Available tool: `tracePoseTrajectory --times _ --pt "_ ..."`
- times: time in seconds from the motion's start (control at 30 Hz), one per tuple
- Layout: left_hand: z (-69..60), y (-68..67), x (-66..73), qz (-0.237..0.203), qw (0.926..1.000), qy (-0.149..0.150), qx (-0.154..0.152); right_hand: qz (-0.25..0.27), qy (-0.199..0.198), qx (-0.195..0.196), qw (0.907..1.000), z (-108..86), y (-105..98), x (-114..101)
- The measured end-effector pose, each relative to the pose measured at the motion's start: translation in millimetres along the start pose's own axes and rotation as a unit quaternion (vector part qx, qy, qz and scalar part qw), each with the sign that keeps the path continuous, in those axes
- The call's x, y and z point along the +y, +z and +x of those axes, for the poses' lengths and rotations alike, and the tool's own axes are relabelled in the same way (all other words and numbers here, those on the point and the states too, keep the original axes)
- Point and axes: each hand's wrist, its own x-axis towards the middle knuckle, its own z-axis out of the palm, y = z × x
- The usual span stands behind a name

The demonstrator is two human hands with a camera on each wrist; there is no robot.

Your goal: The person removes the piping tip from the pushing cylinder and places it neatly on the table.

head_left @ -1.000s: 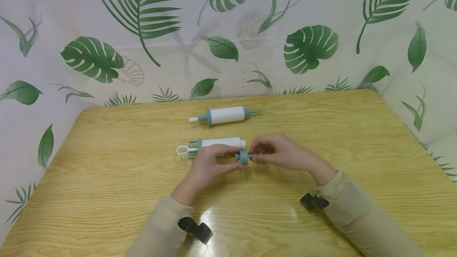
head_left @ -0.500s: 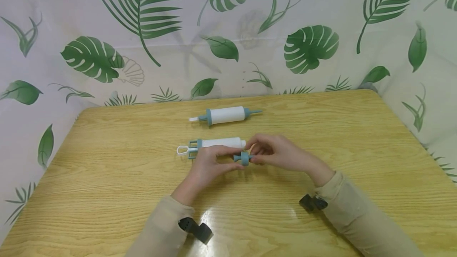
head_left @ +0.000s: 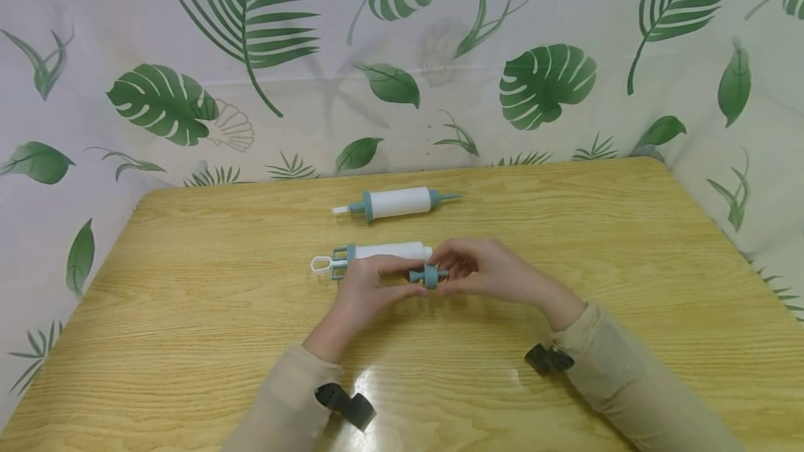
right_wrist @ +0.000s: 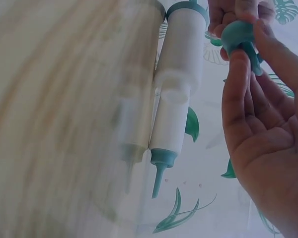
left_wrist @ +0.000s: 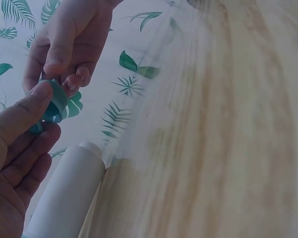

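Note:
Both hands meet over the table around a teal nozzle cap [head_left: 430, 277], a round collar with a thin stem at each side. My left hand [head_left: 367, 290] pinches it between thumb and fingers from the left, as the left wrist view also shows. From the right, the thumb and index finger of my right hand [head_left: 496, 272] grip its collar [right_wrist: 238, 34]. Just behind the hands lies a white syringe-like barrel [head_left: 388, 250] with a teal frame and a white loop handle at its left end. Its right end is a bare white neck; the left hand partly hides the barrel.
A second white syringe-like tool [head_left: 400, 202], with a teal collar and a teal nozzle pointing right, lies farther back on the wooden table [head_left: 188, 312]. Behind the table hangs a leaf-printed cloth [head_left: 389, 124]. Each sleeve carries a black wrist camera [head_left: 344, 404].
The right fingers have shifted left from the thin stem onto the cap's collar and spread wider, uncovering the stem. My left hand stays nearly still.

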Motion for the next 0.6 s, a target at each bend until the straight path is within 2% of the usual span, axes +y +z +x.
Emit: tracePoseTrajectory --times 0.17,0.37,0.6 --pt "0.2 1.1 -0.1 -0.004 1.0000 0.007 0.005 -0.016 -0.007 0.012 0.9998 0.1 2.2 -1.0" --pt "-0.2 1.4 1.0 -0.003 0.9999 0.001 0.016 -0.012 -0.006 0.015 0.9998 -0.1 1.9 -2.5" --pt "-0.1 1.0 2.7 -0.018 0.9992 0.008 0.033 -0.011 -0.008 0.016 0.9998 0.3 0.0 -4.3"
